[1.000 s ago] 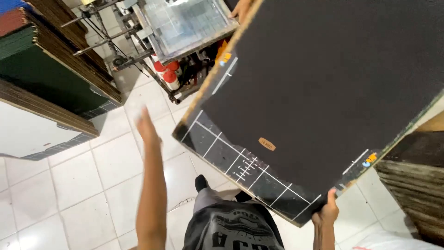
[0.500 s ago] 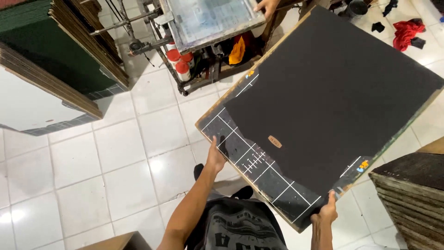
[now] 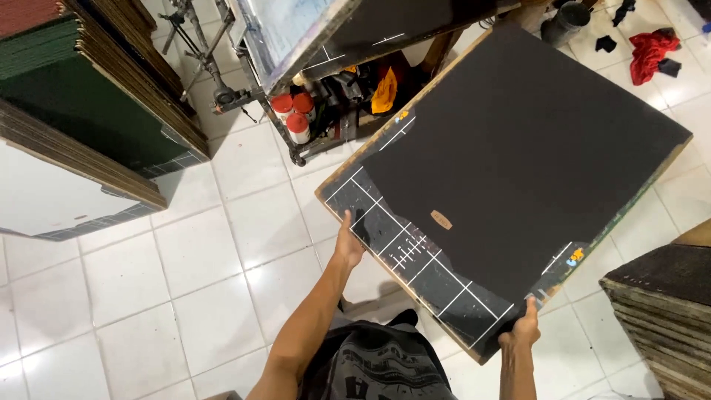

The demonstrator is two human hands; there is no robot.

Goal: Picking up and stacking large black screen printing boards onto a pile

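black board point(image 3: 518, 163) with white grid lines and worn wooden edges.

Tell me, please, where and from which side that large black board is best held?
Grip the black board along its near edge, from below, near both corners, as the left hand and right hand do; it is wide, flat and tilted.

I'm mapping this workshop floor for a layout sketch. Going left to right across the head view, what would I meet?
Stack of green and brown boards → red-capped bottles → left hand → large black board → right hand → stack of dark boards.
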